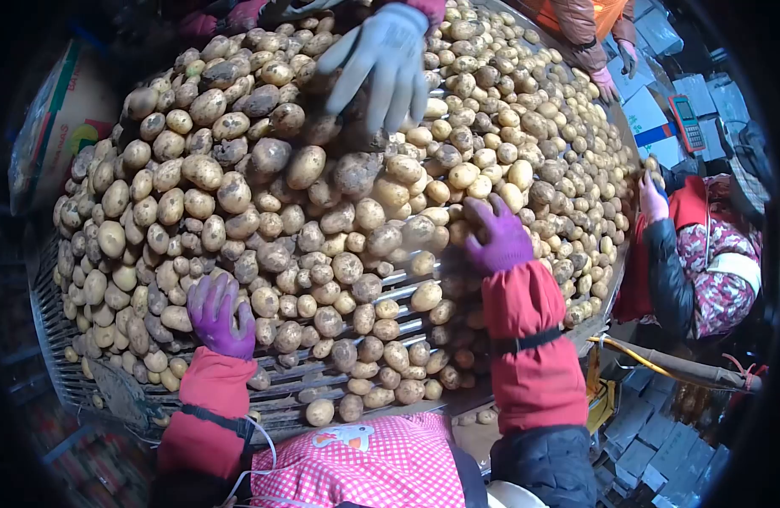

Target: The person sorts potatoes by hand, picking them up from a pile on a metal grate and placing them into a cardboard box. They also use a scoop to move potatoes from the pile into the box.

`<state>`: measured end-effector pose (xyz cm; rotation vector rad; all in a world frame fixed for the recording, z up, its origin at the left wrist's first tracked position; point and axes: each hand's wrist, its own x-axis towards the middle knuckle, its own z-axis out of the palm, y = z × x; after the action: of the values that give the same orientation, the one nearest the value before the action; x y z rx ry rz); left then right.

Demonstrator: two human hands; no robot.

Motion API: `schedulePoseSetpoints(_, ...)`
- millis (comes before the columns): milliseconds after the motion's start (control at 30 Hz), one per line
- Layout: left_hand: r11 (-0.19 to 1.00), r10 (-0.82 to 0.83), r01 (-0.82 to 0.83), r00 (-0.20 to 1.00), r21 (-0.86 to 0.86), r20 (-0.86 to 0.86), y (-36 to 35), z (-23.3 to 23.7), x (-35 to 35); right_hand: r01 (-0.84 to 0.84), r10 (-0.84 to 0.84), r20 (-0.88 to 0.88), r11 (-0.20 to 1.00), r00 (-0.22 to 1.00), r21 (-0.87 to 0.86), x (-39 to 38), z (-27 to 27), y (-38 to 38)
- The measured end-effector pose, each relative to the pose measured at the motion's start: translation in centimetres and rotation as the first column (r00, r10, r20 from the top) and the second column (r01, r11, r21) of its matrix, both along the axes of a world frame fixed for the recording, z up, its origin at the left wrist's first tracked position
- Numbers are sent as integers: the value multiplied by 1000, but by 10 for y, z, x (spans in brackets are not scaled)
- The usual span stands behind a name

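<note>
A wide heap of potatoes (203,172), many with dirt on them, covers a slatted metal rack (280,389). My left hand (222,317) wears a purple glove and rests on the near left side of the heap, fingers spread over the potatoes. Further right, my right hand (497,239), in a matching purple glove, reaches into the heap. Its fingers are apart and touch potatoes; some of the fingertips are hard to make out. Bare slats and a few loose potatoes (320,412) lie between my hands.
Across the heap, another person's grey-gloved hand (380,68) reaches over the potatoes. Another worker's hand (653,199) holds something at the right edge. A calculator-like device (687,123) lies among boxes at the upper right. A cardboard box (72,127) stands left; a pole (678,366) juts out lower right.
</note>
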<state>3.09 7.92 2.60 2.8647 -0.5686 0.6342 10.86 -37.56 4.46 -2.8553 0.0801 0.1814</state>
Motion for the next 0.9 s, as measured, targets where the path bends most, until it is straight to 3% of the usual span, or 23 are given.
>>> schedulePoseSetpoints(33,1000,13,-13,1000,0,0,0,-1,2,-53,53,34,998,998,13,9,-18,-14)
schedulePoseSetpoints(100,999,46,-46,999,-1,-6,0,-2,0,106,-91,-109,984,990,145,22,-14,-33)
schedulePoseSetpoints(167,999,40,-40,999,0,0,0,-2,-1,172,-187,-33,950,982,-260,30,17,-23)
schedulePoseSetpoints(233,1000,29,-29,999,-1,12,1,-3,-1,287,-297,104,953,949,100,30,18,-58)
schedulePoseSetpoints(300,1000,19,-19,1000,-7,23,3,-6,-1,294,-459,446,872,768,392,22,-14,-109)
schedulePoseSetpoints(333,1000,6,-5,1000,-21,27,3,-5,0,314,-493,480,858,725,407,12,-16,-131)
schedulePoseSetpoints(367,1000,13,-13,999,-16,34,4,-7,-1,202,-528,464,786,712,584,0,-26,-158)
schedulePoseSetpoints(433,1000,19,-19,999,1,45,4,-10,-1,286,-509,369,809,778,514,-29,5,-147)
schedulePoseSetpoints(533,1000,5,-6,999,4,51,3,-11,0,275,-275,220,961,936,35,-44,22,-118)
schedulePoseSetpoints(633,1000,4,-5,999,17,39,3,-9,-2,245,-309,-230,932,923,-267,-31,-2,-100)
schedulePoseSetpoints(733,999,24,-25,999,21,30,1,-4,1,272,-288,25,869,957,-413,-33,-30,-89)
schedulePoseSetpoints(833,999,38,-38,999,38,12,2,-9,-4,304,-274,136,902,952,-306,-21,-7,-60)
schedulePoseSetpoints(900,999,32,-33,999,31,21,2,-10,-2,175,-298,-222,878,929,-445,10,3,-41)
